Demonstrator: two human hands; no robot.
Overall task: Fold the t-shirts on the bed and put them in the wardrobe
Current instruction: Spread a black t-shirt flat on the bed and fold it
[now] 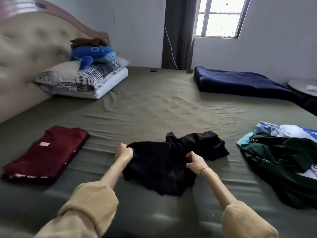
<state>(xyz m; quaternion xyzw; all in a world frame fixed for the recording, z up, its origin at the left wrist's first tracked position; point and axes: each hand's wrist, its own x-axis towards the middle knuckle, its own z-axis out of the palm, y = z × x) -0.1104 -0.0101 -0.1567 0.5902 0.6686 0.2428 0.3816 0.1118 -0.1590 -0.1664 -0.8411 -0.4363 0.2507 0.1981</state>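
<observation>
Yellow sleeves (89, 201), two hands, one black t-shirt (164, 162) on bed (154, 103).
Left hand (123, 152) pinching shirt's left edge; right hand (194, 162) gripping fabric mid-shirt. Crumpled between hands, near centre. Folded maroon t-shirt (46, 153) left; unfolded pile (283, 162) right.

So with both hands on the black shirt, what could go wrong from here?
1. The black t-shirt is bunched; left hand and right hand grip only its near part, so folding now may trap creases.
2. The unfolded pile lies close on the right; spreading the shirt could snag it.
</observation>
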